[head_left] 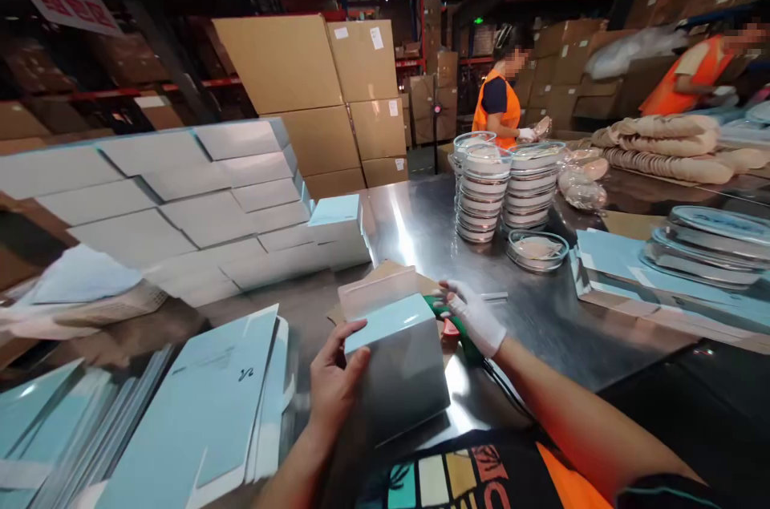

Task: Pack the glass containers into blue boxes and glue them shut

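We hold a small blue-topped carton (406,365) near the front edge of the steel table (583,333), our bare left hand (338,377) gripping its upper left edge between thumb and fingers. A pale flap stands up at its far side. Our right hand (478,318), in a white glove, has its fingers bent beside the carton's right side, at a green tool (472,334) with a red part; we cannot tell whether the fingers close on the tool. To our left lie flattened blue cartons (204,397), and beyond them rises a wall of white boxes (210,220). Ahead to the right we have stacks of round clear-lidded containers (480,200), with a short pile of round containers (537,251) just in front. Across the table, a co-worker (498,104) in an orange vest handles a beige item (542,127)
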{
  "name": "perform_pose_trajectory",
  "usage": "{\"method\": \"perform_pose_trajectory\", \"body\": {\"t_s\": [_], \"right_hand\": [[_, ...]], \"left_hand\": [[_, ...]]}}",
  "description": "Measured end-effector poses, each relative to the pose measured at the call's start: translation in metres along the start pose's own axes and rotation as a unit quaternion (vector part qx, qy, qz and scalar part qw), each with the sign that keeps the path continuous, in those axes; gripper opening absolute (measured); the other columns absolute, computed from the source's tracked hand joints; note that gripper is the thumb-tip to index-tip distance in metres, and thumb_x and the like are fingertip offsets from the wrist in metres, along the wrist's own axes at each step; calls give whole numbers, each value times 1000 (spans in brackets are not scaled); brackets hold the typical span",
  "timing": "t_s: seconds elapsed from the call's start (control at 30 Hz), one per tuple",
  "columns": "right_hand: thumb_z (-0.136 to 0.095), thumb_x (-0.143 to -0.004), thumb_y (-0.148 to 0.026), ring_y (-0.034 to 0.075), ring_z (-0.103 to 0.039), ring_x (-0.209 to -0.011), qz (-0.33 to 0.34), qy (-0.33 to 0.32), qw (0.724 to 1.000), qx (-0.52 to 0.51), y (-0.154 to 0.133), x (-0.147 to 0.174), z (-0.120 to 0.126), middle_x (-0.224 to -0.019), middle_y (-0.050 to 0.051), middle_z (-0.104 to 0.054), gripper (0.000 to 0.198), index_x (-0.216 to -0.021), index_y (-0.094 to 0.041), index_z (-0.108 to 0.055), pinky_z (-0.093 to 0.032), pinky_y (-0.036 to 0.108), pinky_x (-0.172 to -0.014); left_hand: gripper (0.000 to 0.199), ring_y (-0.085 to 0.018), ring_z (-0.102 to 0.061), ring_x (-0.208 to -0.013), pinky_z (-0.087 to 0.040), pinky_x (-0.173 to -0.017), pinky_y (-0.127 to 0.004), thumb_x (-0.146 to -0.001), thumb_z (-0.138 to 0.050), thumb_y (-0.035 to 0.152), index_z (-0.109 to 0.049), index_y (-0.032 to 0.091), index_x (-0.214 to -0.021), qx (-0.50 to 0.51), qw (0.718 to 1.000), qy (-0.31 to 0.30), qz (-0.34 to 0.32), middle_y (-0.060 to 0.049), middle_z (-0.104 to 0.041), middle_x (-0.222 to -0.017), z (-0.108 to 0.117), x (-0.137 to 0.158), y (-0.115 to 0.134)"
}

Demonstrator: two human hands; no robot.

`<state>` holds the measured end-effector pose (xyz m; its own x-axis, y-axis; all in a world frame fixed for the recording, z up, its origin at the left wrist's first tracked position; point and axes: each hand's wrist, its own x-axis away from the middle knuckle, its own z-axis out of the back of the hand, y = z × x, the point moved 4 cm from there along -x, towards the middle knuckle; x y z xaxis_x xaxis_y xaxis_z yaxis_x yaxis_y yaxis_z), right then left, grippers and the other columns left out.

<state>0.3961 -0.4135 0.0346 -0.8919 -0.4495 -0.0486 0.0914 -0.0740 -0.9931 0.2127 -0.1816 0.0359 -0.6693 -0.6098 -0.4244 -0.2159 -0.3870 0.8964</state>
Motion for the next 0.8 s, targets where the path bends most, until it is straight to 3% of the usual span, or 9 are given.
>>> {"method": "perform_pose_trajectory", "body": {"t_s": [0.07,0.13,0.2,0.27,0.4,0.5,0.57,0.67,0.8], "right_hand": [[-63,-88,-58,28,-71,-103,40,-52,998,-17,-14,6,-24,-114,11,-75,51,-125,-24,-64,-59,40,-91],[-65,-84,-51,27,-70,-102,74,-80,994,-16,-23,8,-42,-108,9,-73,46,-120,-22,-63,-58,41,-92],[-66,-82,-46,27,-68,-98,93,-96,991,-10,-25,9,-49,-100,6,-71,37,-110,-21,-61,-58,41,-91],[-71,-82,-48,27,-69,-99,102,-123,987,-15,-22,9,-48,-102,7,-71,42,-111,-21,-59,-58,43,-94],[-96,-71,-49,34,-61,-139,223,-163,961,34,-13,12,-35,-148,17,-62,74,-130,-21,-60,-48,51,-119],[-91,-84,-34,31,-50,-155,330,-169,926,63,-13,18,-30,-168,16,-48,54,-129,-26,-63,-46,52,-124],[-80,-95,-22,28,-51,-155,375,-194,904,70,-19,24,-33,-168,12,-50,42,-133,-30,-64,-46,53,-125],[-71,-100,-12,27,-53,-154,405,-231,880,96,-31,33,-38,-164,11,-56,46,-140,-34,-65,-45,54,-126],[-68,-100,-6,24,-55,-152,413,-251,870,97,-41,35,-40,-161,8,-58,53,-144,-37,-68,-48,47,-125]], "left_hand": [[60,-34,-75,-112,-61,-93,-38,-76,-83,73,-86,19,-102,17,1000,-19,-14,-13,-81,-112,-9,2,-3],[63,-35,-75,-113,-61,-92,-39,-75,-83,76,-86,19,-102,22,999,-38,-20,-14,-80,-113,-13,4,-9],[63,-35,-74,-117,-60,-95,-40,-77,-82,76,-85,19,-103,18,999,-42,-29,-15,-79,-115,-11,5,-14],[62,-36,-71,-123,-58,-100,-42,-80,-81,76,-84,19,-103,18,998,-44,-51,-15,-77,-117,-9,4,-16],[48,-32,-71,-126,-57,-107,-43,-81,-90,61,-73,20,-99,94,988,-22,-117,-14,-72,-127,-9,-1,-11],[47,-28,-77,-116,-59,-103,-44,-82,-94,51,-66,22,-107,186,969,-23,-158,-7,-75,-108,-7,-11,-7],[37,-29,-77,-117,-60,-102,-44,-86,-92,45,-73,22,-107,163,962,-72,-207,-8,-76,-105,-5,-17,-2],[25,-29,-75,-123,-60,-105,-46,-93,-86,40,-83,24,-112,95,936,-167,-294,-12,-79,-114,-1,-21,10],[36,-29,-70,-134,-57,-113,-50,-100,-78,35,-78,27,-136,68,902,-249,-346,-13,-80,-131,3,-23,21]]}}
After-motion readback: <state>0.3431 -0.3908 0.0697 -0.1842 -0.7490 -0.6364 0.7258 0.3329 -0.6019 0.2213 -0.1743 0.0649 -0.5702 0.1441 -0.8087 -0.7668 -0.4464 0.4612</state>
